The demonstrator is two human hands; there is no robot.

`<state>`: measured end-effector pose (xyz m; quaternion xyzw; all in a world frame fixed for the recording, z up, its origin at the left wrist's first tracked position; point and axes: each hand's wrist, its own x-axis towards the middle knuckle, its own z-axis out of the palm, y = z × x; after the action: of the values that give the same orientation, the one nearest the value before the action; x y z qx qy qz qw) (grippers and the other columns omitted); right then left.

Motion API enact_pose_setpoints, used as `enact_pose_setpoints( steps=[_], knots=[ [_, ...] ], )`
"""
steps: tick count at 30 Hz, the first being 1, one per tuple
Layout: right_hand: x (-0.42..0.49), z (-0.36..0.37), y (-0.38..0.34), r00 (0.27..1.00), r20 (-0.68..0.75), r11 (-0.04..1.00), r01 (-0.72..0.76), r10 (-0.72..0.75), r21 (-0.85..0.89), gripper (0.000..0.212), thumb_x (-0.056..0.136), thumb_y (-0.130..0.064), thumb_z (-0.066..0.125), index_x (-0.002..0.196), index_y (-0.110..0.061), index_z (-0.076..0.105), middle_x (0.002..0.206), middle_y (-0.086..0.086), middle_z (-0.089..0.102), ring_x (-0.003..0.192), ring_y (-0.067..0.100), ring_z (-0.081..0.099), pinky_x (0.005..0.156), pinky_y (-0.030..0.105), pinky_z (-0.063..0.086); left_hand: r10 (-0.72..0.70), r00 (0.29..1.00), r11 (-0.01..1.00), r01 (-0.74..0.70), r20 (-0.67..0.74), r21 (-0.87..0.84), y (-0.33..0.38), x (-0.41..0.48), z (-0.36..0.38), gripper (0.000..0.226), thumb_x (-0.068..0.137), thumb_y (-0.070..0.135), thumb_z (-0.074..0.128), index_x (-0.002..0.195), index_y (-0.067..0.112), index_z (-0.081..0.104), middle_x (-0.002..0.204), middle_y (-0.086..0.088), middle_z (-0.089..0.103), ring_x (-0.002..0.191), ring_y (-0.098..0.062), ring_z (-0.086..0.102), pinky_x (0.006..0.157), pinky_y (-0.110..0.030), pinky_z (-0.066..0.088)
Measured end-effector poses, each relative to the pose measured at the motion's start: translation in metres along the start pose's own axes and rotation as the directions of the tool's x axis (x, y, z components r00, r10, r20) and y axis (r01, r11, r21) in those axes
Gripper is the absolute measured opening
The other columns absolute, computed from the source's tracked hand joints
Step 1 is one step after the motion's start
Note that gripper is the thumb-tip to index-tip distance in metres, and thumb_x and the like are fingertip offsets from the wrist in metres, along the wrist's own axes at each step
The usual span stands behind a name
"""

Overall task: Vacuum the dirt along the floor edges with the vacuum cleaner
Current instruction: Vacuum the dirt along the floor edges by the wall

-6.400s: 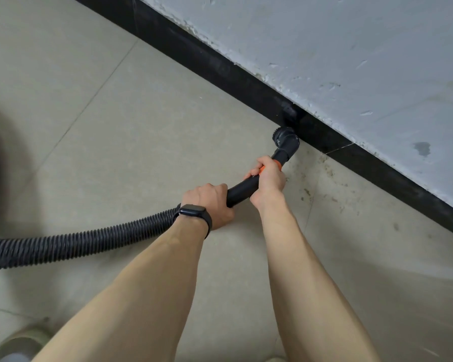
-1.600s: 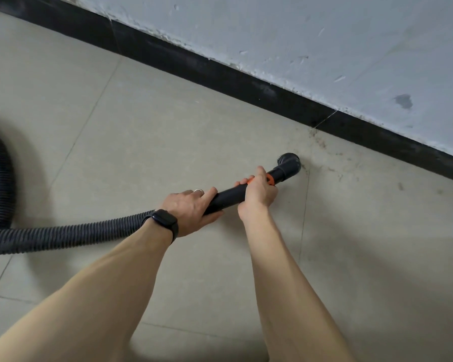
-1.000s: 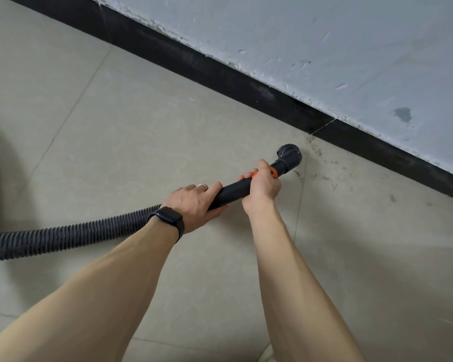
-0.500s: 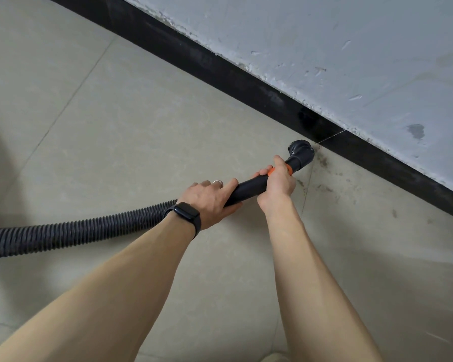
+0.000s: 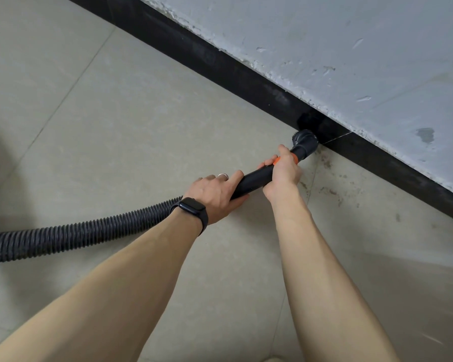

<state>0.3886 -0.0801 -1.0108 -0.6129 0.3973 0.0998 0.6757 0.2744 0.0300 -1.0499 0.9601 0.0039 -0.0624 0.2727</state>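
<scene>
One black nozzle of the vacuum cleaner is sitting at the floor edge, its far end meeting the black baseboard where that joins the floor. An orange collar is joining the nozzle to the rigid black wand, which is slanting down and to the left. The right hand is gripping the wand at the collar with its fingers curled closed round it. The left hand is gripping the lower end of the wand, its fingers wrapped over the top and its thumb lying along the near side. From under the left hand the corrugated hose is running across the floor and out of the left edge of the view.

Compared with 1.6 s ago, the nozzle is standing closer to the baseboard; at that time it was resting on open tile, apart from the edge. Both hands are keeping the same grip positions.

Dirt is lying in dark specks on the tile just right of the nozzle, beyond a grout line. A black wristband is sitting on the left wrist and a ring on one left finger. Above the baseboard the grey wall is showing a rough lower edge and a darker patch.
</scene>
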Motion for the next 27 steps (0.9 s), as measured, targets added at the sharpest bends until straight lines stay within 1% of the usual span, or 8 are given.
enact_pose_setpoints(
  steps=[6,10,12,16,19,22,24,27],
  knots=[
    [-0.009,0.012,0.003,0.999,0.043,1.0,0.001,-0.002,0.009,0.017,0.097,-0.012,0.066,0.086,-0.009,0.053,0.049,-0.002,0.047,0.039,0.014,0.045,0.046,0.026,0.048,-0.059,0.998,0.998,0.059,-0.01,-0.022,-0.008,-0.008,-0.007,0.039,0.095,0.061,0.039,0.11,0.024,0.037,0.079,0.005,0.043,0.071,-0.025,0.046,0.062,-0.033,0.034],
    [-0.026,0.016,0.014,0.993,0.111,0.999,-0.033,0.03,0.026,0.022,0.098,-0.013,0.066,0.082,-0.011,0.051,0.049,-0.003,0.047,0.04,0.013,0.044,0.048,0.027,0.049,-0.08,0.997,0.997,0.08,-0.023,0.001,-0.018,-0.027,-0.015,0.035,0.093,0.061,0.04,0.104,0.027,0.035,0.073,0.007,0.039,0.067,-0.023,0.042,0.05,-0.032,0.023],
    [-0.038,0.016,0.023,0.994,0.107,0.998,-0.042,0.037,0.041,0.026,0.098,-0.013,0.066,0.077,-0.012,0.049,0.049,-0.002,0.047,0.04,0.014,0.044,0.048,0.027,0.049,-0.07,0.998,0.998,0.07,-0.005,0.005,-0.024,-0.039,-0.021,0.034,0.093,0.061,0.04,0.102,0.029,0.034,0.073,0.007,0.042,0.066,-0.023,0.043,0.049,-0.031,0.022],
    [-0.067,0.006,0.041,0.999,0.015,0.992,-0.041,0.039,0.121,0.023,0.098,-0.012,0.063,0.079,-0.01,0.049,0.057,0.001,0.047,0.04,0.015,0.045,0.046,0.026,0.049,-0.018,0.998,0.999,0.017,0.062,0.027,-0.035,-0.061,-0.034,0.035,0.092,0.064,0.038,0.102,0.032,0.034,0.077,0.007,0.049,0.067,-0.022,0.047,0.056,-0.032,0.032],
    [-0.087,-0.009,0.052,0.997,-0.064,0.976,-0.034,0.049,0.217,0.019,0.097,-0.013,0.062,0.085,-0.009,0.048,0.061,0.002,0.048,0.041,0.016,0.046,0.047,0.026,0.048,0.088,0.992,0.99,-0.097,0.093,0.098,-0.038,-0.075,-0.042,0.038,0.089,0.066,0.035,0.106,0.031,0.036,0.079,0.008,0.05,0.071,-0.022,0.052,0.055,-0.03,0.032],
    [-0.102,-0.033,0.06,0.987,-0.153,0.955,-0.01,0.057,0.295,0.021,0.096,-0.013,0.061,0.081,-0.009,0.047,0.06,0.001,0.048,0.041,0.016,0.046,0.047,0.026,0.049,0.187,0.972,0.963,-0.21,0.142,0.169,-0.032,-0.083,-0.046,0.044,0.085,0.069,0.028,0.108,0.032,0.035,0.078,0.01,0.045,0.075,-0.022,0.056,0.056,-0.029,0.033],
    [-0.109,-0.05,0.068,0.973,-0.214,0.945,-0.009,0.083,0.327,0.02,0.097,-0.015,0.062,0.083,-0.009,0.048,0.062,0.003,0.049,0.04,0.015,0.048,0.046,0.026,0.05,0.241,0.95,0.937,-0.281,0.199,0.206,-0.026,-0.088,-0.046,0.042,0.087,0.07,0.03,0.109,0.034,0.032,0.079,0.01,0.043,0.078,-0.021,0.056,0.057,-0.029,0.034],
    [-0.115,-0.07,0.077,0.953,-0.269,0.926,-0.033,0.143,0.377,0.018,0.097,-0.016,0.063,0.089,-0.01,0.049,0.064,0.004,0.05,0.038,0.015,0.047,0.045,0.026,0.05,0.274,0.923,0.912,-0.339,0.271,0.23,-0.017,-0.095,-0.041,0.042,0.092,0.068,0.034,0.115,0.033,0.032,0.084,0.008,0.051,0.082,-0.021,0.058,0.059,-0.029,0.033]
  ],
)
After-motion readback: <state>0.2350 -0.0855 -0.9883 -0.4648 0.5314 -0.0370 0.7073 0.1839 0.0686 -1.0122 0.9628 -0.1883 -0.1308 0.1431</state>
